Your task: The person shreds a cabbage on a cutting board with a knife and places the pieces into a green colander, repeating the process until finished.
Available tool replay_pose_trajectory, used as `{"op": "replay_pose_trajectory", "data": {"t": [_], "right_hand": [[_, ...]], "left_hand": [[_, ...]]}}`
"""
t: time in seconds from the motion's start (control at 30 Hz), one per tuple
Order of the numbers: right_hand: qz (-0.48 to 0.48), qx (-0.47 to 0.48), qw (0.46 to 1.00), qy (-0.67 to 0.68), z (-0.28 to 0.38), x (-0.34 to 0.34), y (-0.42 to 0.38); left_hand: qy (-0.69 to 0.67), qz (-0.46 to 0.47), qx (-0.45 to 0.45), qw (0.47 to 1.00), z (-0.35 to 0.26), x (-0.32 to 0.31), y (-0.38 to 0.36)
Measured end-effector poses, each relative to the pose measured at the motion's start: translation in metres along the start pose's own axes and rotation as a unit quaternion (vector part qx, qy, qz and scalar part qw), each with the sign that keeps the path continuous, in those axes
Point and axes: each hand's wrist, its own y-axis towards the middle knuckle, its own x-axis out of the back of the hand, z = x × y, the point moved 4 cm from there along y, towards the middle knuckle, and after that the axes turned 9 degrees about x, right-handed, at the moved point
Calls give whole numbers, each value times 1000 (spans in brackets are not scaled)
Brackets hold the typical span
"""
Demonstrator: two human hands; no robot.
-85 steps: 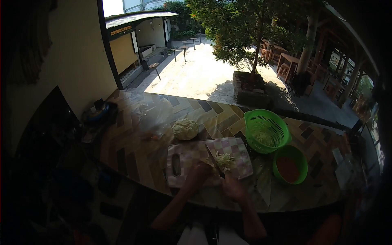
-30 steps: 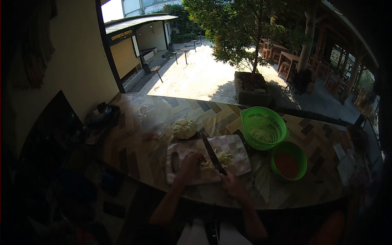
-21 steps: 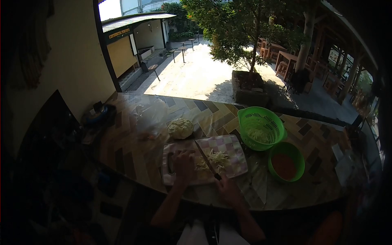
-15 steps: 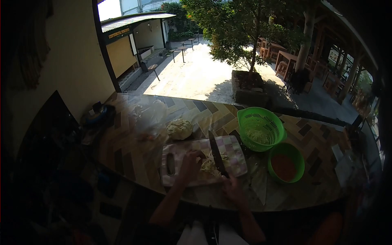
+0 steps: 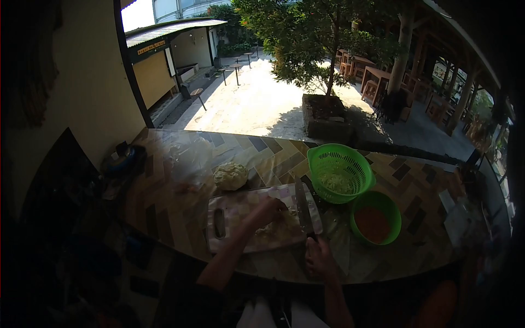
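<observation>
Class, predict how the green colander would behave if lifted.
The green colander is probably light for its size, its wall being full of holes. The pale shreds inside look loose, so they may slide if it tilts.

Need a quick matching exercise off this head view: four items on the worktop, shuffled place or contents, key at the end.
Items
1. Knife
2. Pale cabbage head
3. Green colander
4. Smaller green bowl

Place or contents
A. Has orange-red contents
B. Gripped in the right hand
C. Has pale shreds inside
D. Just beyond the left part of the cutting board

Pairs: 1-B, 2-D, 3-C, 4-A
</observation>
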Motion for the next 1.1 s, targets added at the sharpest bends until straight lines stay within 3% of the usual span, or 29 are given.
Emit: {"op": "replay_pose_trajectory", "data": {"t": [0.67, 0.77, 0.97, 1.1], "right_hand": [[-35, -19, 999, -20, -7, -1, -2], [-9, 26, 998, -53, -24, -7, 9], [80, 2, 995, -57, -21, -41, 5], [173, 33, 971, -159, -24, -73, 1]], "left_hand": [[-126, -148, 40, 980, -17, 50, -12], [-117, -196, 48, 972, -20, 74, -31], [-149, -256, 87, 951, -17, 118, -79], [-114, -283, 103, 947, -17, 136, -113]]}}
